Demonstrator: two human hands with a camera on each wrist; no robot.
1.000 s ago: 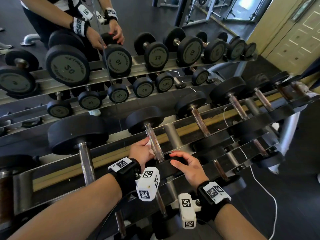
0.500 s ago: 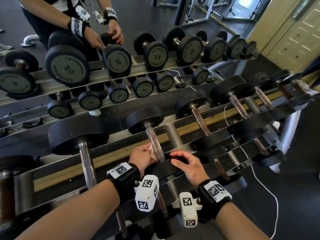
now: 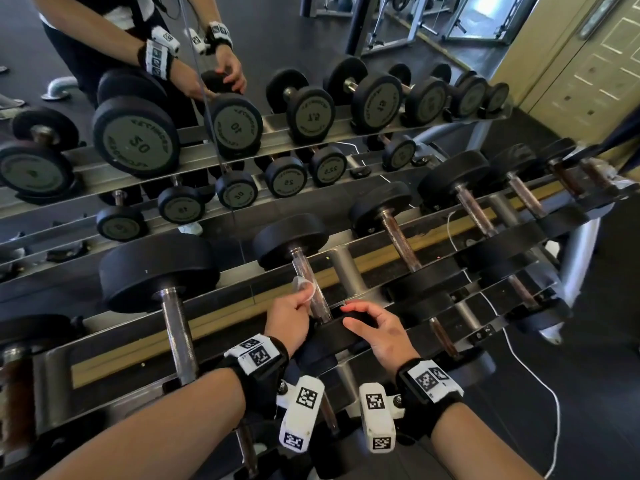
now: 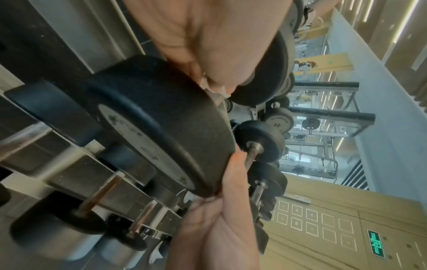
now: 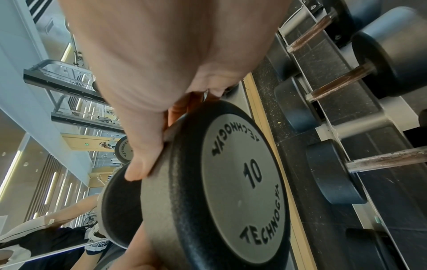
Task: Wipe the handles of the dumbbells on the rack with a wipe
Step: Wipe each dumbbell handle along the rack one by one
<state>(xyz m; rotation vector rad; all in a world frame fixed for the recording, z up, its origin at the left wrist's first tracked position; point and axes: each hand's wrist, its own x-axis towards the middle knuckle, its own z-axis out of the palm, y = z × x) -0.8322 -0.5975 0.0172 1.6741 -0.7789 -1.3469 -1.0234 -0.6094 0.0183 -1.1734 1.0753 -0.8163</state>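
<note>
Dumbbells line the rack (image 3: 221, 327) in front of us, and the one we care about is the 10 dumbbell (image 3: 313, 282), lying with its far head toward the mirror and its near head at our wrists. Our left hand (image 3: 289, 318) sits at the left side of its handle (image 3: 310, 289), fingers curled and pinching a small white wipe (image 3: 304, 287) that touches the bar about midway along. From the left wrist view only a pale scrap of the wipe (image 4: 209, 87) peeks out under the palm, right by the near head (image 4: 159, 126). Our right hand (image 3: 379, 329) is draped over the top of that near head (image 3: 337, 332), fingers bent round its rim and the thumb reaching toward the handle. The right wrist view confirms it: fingers (image 5: 143, 164) wrapped on the black edge, the face marked 10 (image 5: 242, 179) turned to the camera. To the left lies a bigger dumbbell (image 3: 162, 271), to the right a row of rusty-handled dumbbells (image 3: 398, 237). The mirror (image 3: 242, 64) behind shows the rack and our arms, and a white cable (image 3: 519, 362) trails down the floor at right.
</note>
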